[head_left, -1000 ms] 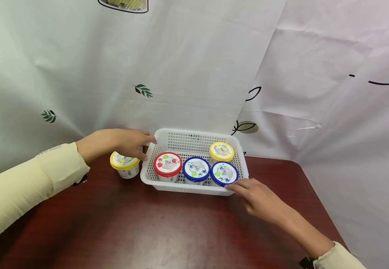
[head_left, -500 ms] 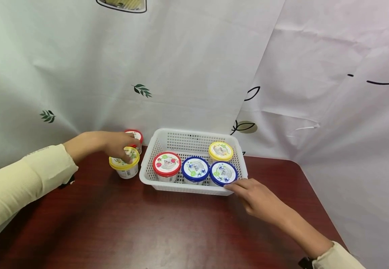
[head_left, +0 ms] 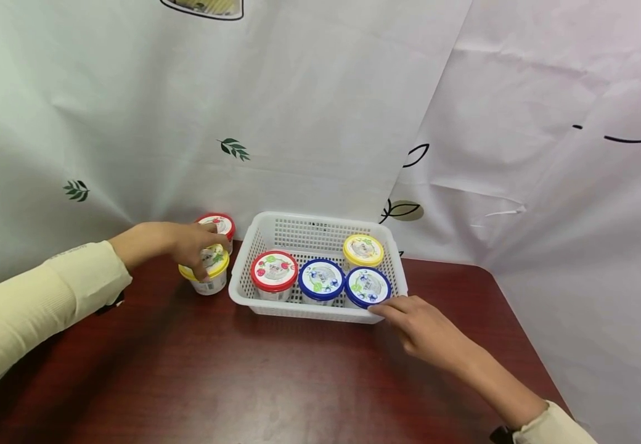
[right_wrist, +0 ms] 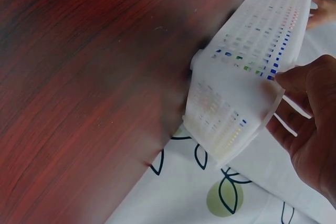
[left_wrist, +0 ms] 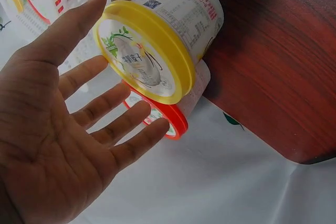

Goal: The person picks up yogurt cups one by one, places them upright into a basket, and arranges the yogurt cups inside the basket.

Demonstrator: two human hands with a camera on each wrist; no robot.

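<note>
My left hand hovers over a tub with a yellow lid standing left of the basket. In the left wrist view its fingers are spread and nearly straight, the thumb right by the rim of the yellow lid. A red-lidded tub stands just behind, partly covered by that hand. My right hand grips the front right corner of the white plastic basket, thumb outside and fingers over the rim, as the right wrist view shows.
Inside the basket are a red-lidded tub, two blue-lidded tubs, one at the middle, and a yellow-lidded tub at the back right. A white printed curtain hangs behind the dark red table.
My left hand has moved left from the basket's left rim to above the yellow-lidded tub, uncovering the red-lidded tub behind it. My right hand keeps its grip on the basket.
</note>
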